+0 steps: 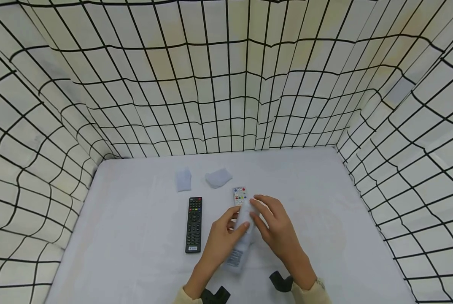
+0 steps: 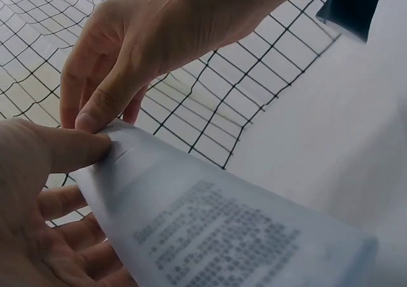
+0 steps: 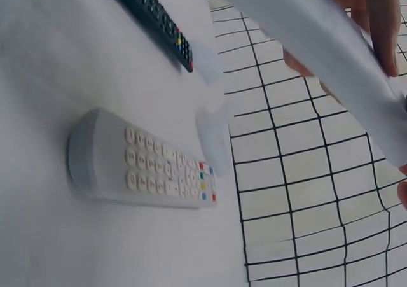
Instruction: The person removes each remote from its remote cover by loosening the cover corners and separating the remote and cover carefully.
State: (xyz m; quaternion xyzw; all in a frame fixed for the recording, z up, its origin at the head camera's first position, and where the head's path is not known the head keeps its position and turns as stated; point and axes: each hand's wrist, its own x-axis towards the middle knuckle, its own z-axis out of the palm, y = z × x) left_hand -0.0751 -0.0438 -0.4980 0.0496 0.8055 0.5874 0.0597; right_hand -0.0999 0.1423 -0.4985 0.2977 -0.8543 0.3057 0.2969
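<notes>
Diffuse light, soft shadows on white tabletop (image 2: 343,140), hazier wrist views

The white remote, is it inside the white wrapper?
No, the white remote lies uncovered on the table, apart from the raised wrapper.

I'm seeing a black remote (image 1: 194,226) lying face up on the white-covered table (image 1: 135,253), a pale label showing at its near end. Off to its right a white remote (image 3: 149,163) is lying buttons-up too, showing some red, green, yellow and blue at the far end. Two small pale pieces (image 1: 218,177) are sitting just beyond, not touching, and kinda wavy white sheeting (image 1: 235,95) with black grid lines is surrounding the back and sides.
</notes>
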